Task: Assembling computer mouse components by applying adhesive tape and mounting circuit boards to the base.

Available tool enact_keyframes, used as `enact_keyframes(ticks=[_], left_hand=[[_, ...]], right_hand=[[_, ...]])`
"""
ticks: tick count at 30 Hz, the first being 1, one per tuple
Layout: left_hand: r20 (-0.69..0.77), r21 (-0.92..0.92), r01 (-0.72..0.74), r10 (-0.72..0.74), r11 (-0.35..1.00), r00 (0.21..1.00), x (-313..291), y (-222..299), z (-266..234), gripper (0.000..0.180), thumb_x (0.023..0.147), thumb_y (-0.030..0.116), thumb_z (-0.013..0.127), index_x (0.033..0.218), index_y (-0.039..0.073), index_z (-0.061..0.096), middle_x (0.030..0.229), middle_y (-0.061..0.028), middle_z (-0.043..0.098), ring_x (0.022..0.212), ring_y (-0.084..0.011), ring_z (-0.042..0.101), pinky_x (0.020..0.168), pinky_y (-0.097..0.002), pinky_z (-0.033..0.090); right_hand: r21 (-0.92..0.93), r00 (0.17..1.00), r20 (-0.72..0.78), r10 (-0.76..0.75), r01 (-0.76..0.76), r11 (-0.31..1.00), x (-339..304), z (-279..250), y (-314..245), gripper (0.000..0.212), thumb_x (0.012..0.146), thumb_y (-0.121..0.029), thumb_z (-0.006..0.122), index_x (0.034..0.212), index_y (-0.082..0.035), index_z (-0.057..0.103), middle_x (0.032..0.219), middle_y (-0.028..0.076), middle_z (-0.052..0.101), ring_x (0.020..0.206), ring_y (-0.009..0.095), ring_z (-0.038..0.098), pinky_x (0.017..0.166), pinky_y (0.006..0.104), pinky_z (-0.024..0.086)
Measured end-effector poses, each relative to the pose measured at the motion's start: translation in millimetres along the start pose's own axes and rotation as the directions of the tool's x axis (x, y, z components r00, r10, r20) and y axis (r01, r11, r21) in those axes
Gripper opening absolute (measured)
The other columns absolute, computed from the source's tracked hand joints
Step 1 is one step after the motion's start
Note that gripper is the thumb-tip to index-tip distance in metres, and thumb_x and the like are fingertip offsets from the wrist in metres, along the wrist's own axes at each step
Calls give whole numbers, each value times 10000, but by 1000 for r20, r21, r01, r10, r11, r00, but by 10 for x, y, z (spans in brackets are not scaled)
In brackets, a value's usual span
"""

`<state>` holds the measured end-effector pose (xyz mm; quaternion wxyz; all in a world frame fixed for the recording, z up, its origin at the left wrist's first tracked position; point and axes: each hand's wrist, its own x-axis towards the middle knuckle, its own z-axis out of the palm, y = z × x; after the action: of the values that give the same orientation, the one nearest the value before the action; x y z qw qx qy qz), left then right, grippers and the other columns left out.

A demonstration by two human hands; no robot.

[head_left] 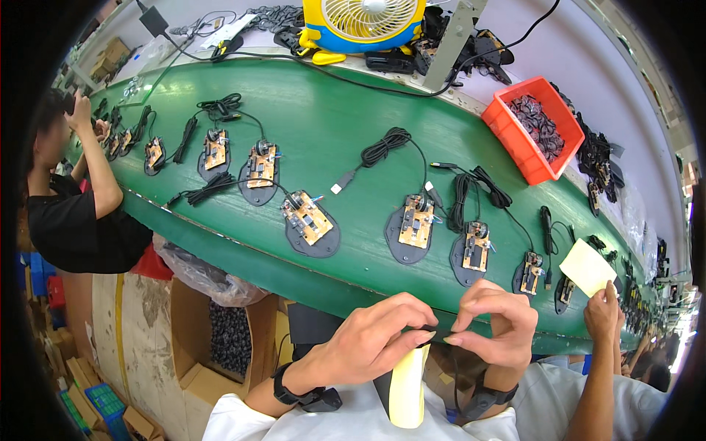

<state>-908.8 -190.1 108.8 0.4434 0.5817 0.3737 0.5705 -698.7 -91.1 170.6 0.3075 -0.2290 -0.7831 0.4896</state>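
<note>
My left hand (382, 334) and my right hand (498, 320) meet close together above the bench's near edge. Between the left thumb and fingers is a small dark piece, and a yellow paper strip (408, 389) with a dark side hangs below that hand. The right thumb and forefinger are pinched beside the dark piece; what they hold is too small to make out. On the green bench beyond, the nearest items are dark oval bases with tan circuit boards and coiled black cables, such as one mouse base (414, 229) and another mouse base (474, 253).
More bases with boards lie along the green bench (316, 110). A red bin (540, 173) of dark parts stands at the back right, near a yellow-and-blue fan (364, 44). A person (81, 191) works at left; another's hand (603, 312) holds yellow paper at right. A cardboard box (187, 331) sits below.
</note>
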Motion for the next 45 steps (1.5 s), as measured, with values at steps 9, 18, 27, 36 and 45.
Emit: enact_keyframes(ticks=[9,18,27,36,45], left_hand=[[-187,19,123,-117,992,975,-57,-200,-139,134,998,-6,607,1050,9,484,1209,-246,670,723,-153,642,609,-291,532],[-16,404,79,-79,911,997,175,-279,-104,358,917,143,787,1075,15,493,1451,-224,595,728,-266,702,534,-326,535],[40,628,60,-109,776,993,208,-338,-59,279,924,209,780,899,49,553,1425,-178,635,548,-187,649,495,-313,530],[67,697,-4,-60,717,996,242,-358,-64,300,915,232,787,859,56,550,1437,-171,630,485,-146,595,474,-291,509],[83,694,13,-98,720,992,241,-393,-127,312,924,234,778,835,44,547,1422,-195,631,480,-159,599,470,-304,518]], right_hand=[[-15,846,-533,-2,-7,1000,-48,-139,159,222,773,125,797,890,5,651,853,102,691,717,185,617,737,330,488],[-23,933,-132,334,-340,940,635,-32,625,218,874,76,776,1076,23,713,883,38,696,772,60,616,638,211,467],[-116,893,-5,449,-447,887,724,-54,836,208,894,107,738,1085,34,702,910,32,717,746,26,614,598,195,466],[-56,868,-44,495,-497,866,734,-63,820,227,885,102,750,1093,19,710,871,12,693,721,18,589,576,195,437],[-115,882,-35,470,-471,875,729,-5,897,245,866,89,770,1088,3,717,832,3,678,656,18,533,545,213,396]])
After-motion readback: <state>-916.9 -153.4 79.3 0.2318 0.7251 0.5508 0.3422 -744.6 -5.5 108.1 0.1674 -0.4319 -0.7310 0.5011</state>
